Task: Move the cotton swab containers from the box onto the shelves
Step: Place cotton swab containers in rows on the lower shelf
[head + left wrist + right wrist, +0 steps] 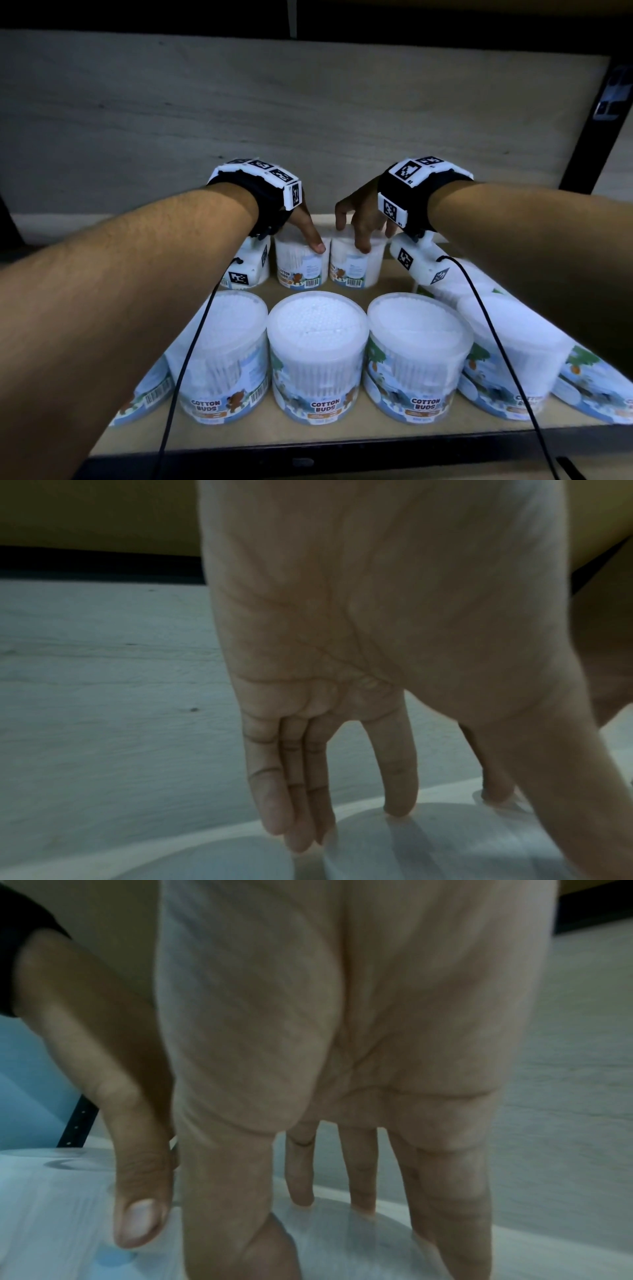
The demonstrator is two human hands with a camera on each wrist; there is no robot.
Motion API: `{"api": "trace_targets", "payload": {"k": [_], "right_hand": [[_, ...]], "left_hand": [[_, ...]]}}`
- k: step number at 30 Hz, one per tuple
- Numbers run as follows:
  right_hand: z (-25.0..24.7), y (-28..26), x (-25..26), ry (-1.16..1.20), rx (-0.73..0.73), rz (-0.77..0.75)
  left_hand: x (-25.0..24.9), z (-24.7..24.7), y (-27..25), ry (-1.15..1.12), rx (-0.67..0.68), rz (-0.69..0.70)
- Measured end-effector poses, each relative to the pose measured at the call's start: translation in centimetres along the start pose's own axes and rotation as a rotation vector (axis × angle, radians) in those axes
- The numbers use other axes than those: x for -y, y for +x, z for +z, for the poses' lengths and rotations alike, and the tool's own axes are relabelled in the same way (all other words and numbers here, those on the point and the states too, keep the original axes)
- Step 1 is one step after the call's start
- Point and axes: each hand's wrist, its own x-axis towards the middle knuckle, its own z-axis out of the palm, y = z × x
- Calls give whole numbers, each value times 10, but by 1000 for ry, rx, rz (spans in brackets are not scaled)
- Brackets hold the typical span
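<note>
Shelf board [308, 437] is stocked; at 12 o'clock, left rear tub [298, 267] is pinched by the left hand [301, 219], and right rear tub [356, 269] is clasped by the right hand [359, 216].

Shelf [239, 437]: front row of cotton swab containers [318, 349] stands side by side along the near edge, both ends hidden under the forearms. Behind it, across a strip of bare shelf, 2 more stand touching: back left container [298, 267] under the left hand [301, 222], back right container [356, 267] under the right hand [359, 212], each gripped from above. Back panel [308, 113] behind them; upright post [592, 130] far right.
</note>
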Motion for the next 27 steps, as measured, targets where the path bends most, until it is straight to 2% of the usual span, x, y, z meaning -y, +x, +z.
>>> {"api": "trace_targets", "payload": {"k": [5, 8, 16, 21, 27], "right_hand": [[1, 2, 0, 8, 14, 4], [0, 1, 2, 5, 13, 0], [-4, 7, 10, 97, -59, 99], [-2, 7, 10, 94, -50, 112], [3, 14, 7, 82, -41, 143]], "left_hand": [[5, 2, 0, 18, -98, 30], [1, 2, 2, 124, -132, 39], [-9, -1, -6, 317, -75, 170], [-9, 1, -7, 436, 20, 165], [-13, 3, -6, 455, 1, 190]]}}
